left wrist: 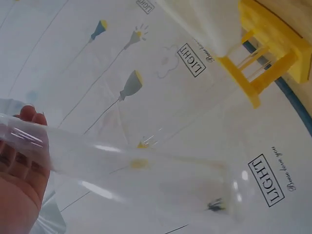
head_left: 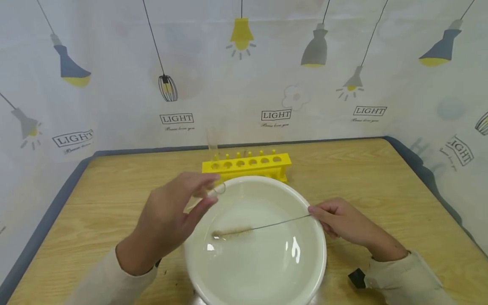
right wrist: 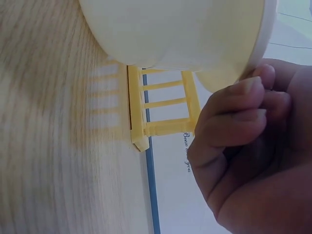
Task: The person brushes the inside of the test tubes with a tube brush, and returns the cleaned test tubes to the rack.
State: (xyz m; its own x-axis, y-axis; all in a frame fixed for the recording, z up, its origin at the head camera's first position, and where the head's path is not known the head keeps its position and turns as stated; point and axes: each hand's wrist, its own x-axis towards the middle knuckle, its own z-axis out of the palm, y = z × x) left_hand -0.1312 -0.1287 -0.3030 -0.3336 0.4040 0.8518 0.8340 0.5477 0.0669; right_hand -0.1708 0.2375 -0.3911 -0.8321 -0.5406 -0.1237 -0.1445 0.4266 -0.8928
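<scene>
My left hand (head_left: 167, 216) holds a clear test tube (left wrist: 122, 170) between thumb and fingers. In the head view only its round mouth (head_left: 219, 188) shows well, over the left rim of a white basin (head_left: 318, 262). The thin wire handle of a test tube brush (head_left: 236, 231) is pinched in my right hand (head_left: 345, 220) at the basin's right rim. Its bristled head hangs over the inside of the basin, pointing left, apart from the tube. From the right wrist view, the curled right fingers (right wrist: 239, 105) are beside the basin's rim, and the brush is hidden.
Behind the basin stands a yellow test tube rack (head_left: 248, 163) with a row of holes and pegs. Another clear tube (head_left: 212, 144) stands upright in its left end. The wooden table (head_left: 381, 178) meets a lamp-patterned cloth (head_left: 228, 84) at its back edge.
</scene>
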